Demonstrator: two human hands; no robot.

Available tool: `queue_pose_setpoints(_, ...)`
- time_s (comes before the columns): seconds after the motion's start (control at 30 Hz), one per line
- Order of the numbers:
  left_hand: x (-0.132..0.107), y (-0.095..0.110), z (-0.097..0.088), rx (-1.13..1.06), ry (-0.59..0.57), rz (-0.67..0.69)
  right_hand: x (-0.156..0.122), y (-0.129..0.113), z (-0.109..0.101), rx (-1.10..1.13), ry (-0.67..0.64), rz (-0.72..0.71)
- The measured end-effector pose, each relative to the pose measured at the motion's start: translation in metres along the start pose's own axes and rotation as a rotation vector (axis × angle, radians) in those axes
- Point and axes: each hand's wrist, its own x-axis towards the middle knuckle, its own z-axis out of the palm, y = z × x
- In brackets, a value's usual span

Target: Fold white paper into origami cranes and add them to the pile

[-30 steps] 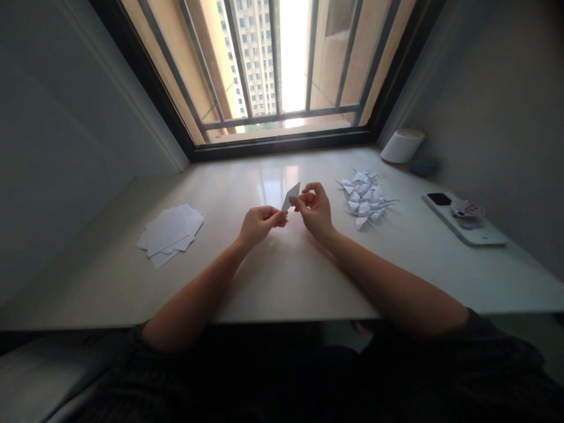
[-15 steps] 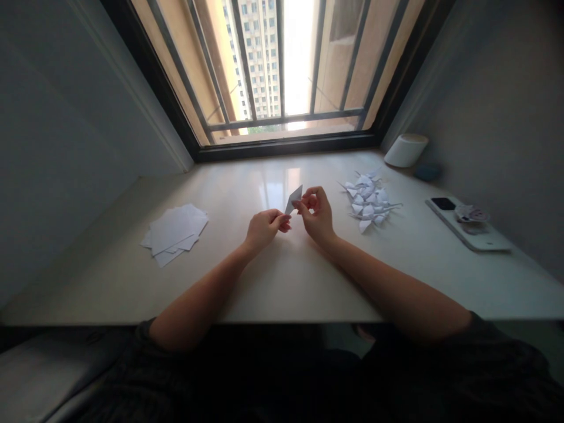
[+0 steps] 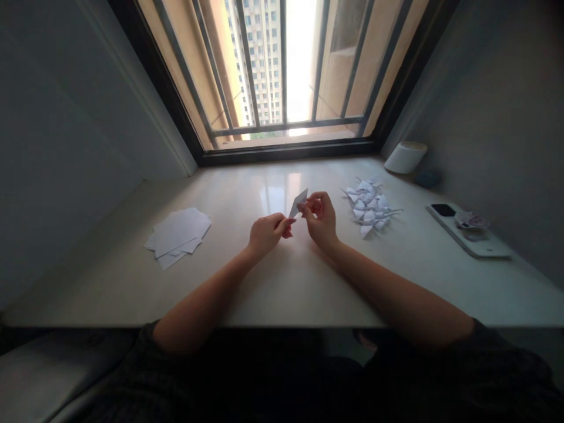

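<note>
Bare table [image 3: 282, 282] surrounds both hands [image 3: 267, 232] pinching folded paper [image 3: 298, 203].

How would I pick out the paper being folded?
Below the barred window lies a pale desk. At its middle, left hand and right hand pinch a small white pointed paper. Only it is aloft, unlike the flat white sheets and white folded figures.
</note>
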Motion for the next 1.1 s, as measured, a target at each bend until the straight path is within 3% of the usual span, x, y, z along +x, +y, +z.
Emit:
queue_pose_setpoints(0.1, 0.0, -0.004, 0.001, -0.064, -0.027, 0.022, 0.002, 0.003, -0.002, 0.048, -0.063, 0.029)
queue_pose_setpoints(0.2, 0.001, -0.007, 0.002, -0.171, 0.023, 0.029, 0.005, 0.004, -0.005, 0.094, -0.146, 0.034)
queue_pose_setpoints(0.47, 0.008, -0.009, 0.001, -0.516, 0.107, -0.106, 0.001, -0.004, -0.007, -0.116, -0.418, -0.04)
queue_pose_setpoints(0.77, 0.011, -0.013, 0.001, -0.707, 0.276, -0.226, 0.002, 0.003, -0.006, -0.06, -0.379, 0.114)
queue_pose_setpoints(0.97, 0.01, -0.013, 0.001, -0.682, 0.235, -0.175, 0.001, 0.001, -0.006, -0.142, -0.349, 0.037)
queue_pose_setpoints(1.1, 0.01, -0.012, -0.001, -0.669, 0.171, -0.161, 0.005, 0.003, -0.007, -0.046, -0.296, 0.095)
